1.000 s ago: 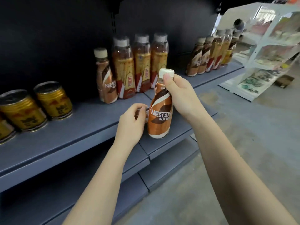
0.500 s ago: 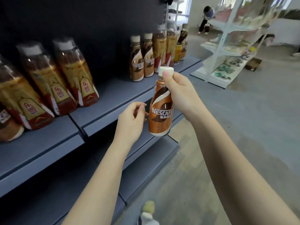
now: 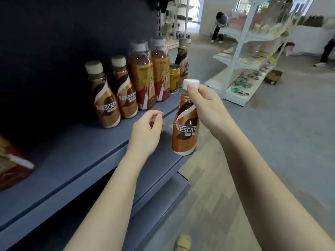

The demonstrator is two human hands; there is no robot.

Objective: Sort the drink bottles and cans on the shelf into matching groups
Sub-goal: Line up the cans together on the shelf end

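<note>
Right hand (image 3: 204, 107) grips the Nescafé bottle (image 3: 185, 127) by neck and cap, upright, hanging in the air just off the shelf (image 3: 78, 160) edge. The matching pair of Nescafé bottles (image 3: 116, 98) stands up and to the left, upright too, bare shelf in front of them. Left hand (image 3: 146, 131) sits nearer that pair, loosely curled, holding nothing. Beyond them: two taller tea bottles (image 3: 150, 77), a yellow can (image 3: 174, 76) and another coffee bottle (image 3: 183, 64), still mixed.
</note>
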